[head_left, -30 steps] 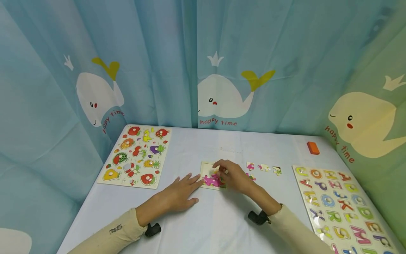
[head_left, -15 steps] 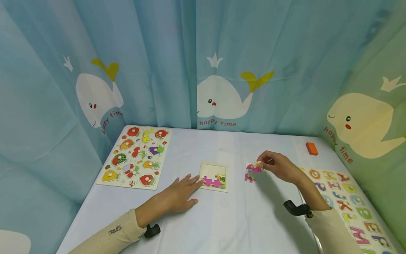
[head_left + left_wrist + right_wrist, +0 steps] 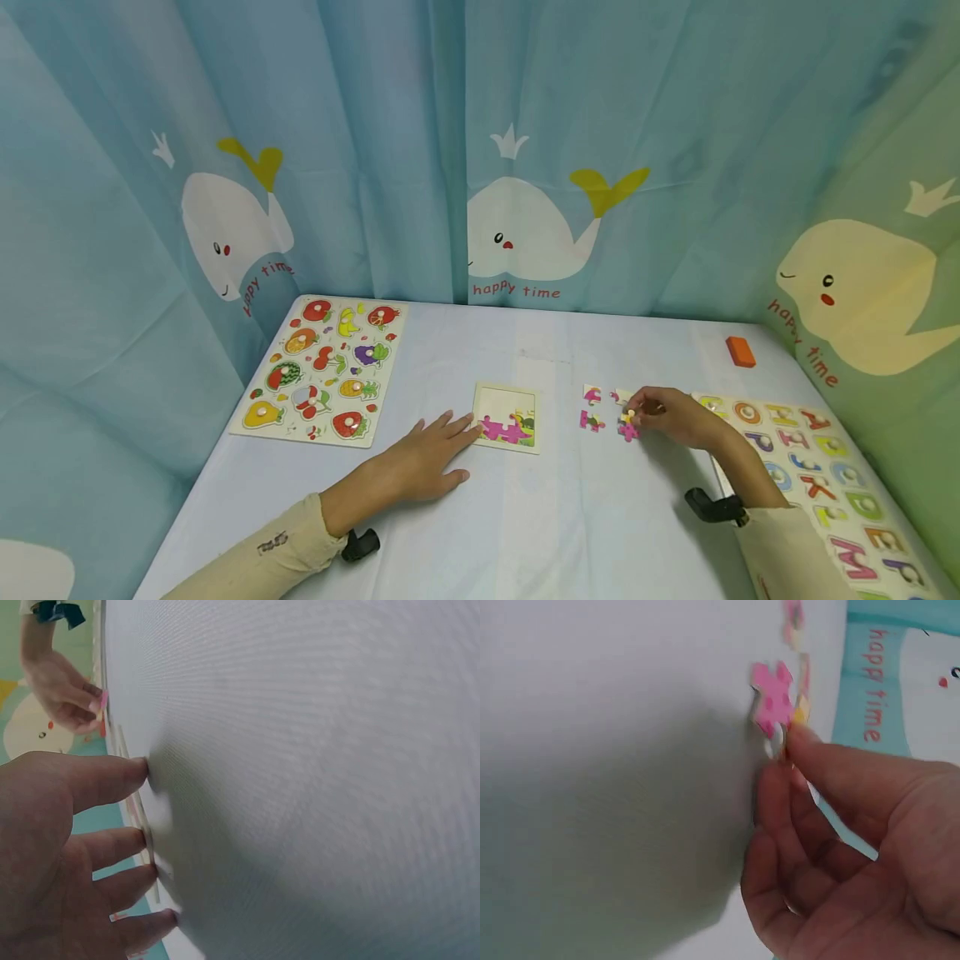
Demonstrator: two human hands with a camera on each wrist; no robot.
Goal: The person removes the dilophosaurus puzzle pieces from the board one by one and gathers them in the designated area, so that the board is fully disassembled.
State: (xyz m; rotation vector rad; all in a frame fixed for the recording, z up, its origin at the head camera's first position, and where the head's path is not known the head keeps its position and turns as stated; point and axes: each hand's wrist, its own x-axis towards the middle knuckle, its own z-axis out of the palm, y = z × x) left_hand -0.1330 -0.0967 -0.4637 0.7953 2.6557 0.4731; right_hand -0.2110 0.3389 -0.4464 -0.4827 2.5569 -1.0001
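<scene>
My left hand (image 3: 427, 458) lies with spread, straight fingers, its fingertips on the left edge of a small wooden puzzle frame (image 3: 491, 400). Pink and green pieces fill the lower part of that frame; its upper part is bare. Right of the frame, my right hand (image 3: 678, 417) pinches a pink and yellow jigsaw piece (image 3: 628, 431) between thumb and fingers, low over the table. In the right wrist view the same pink jigsaw piece (image 3: 772, 697) sticks out beyond the fingertips. Beside it lie loose jigsaw pieces (image 3: 592, 421), one partly covered by the right hand.
A fruit peg board (image 3: 318, 375) lies at the far left of the white-covered table. On the right, a letter peg board (image 3: 810, 467) is partly under the right forearm. An orange block (image 3: 740, 351) sits near the back right corner. Blue whale-print curtains (image 3: 375, 167) surround the table.
My right hand has gone from over the frame to the right, carrying the jigsaw piece past the loose ones and lowering it nearer to me. My left hand has stayed put.
</scene>
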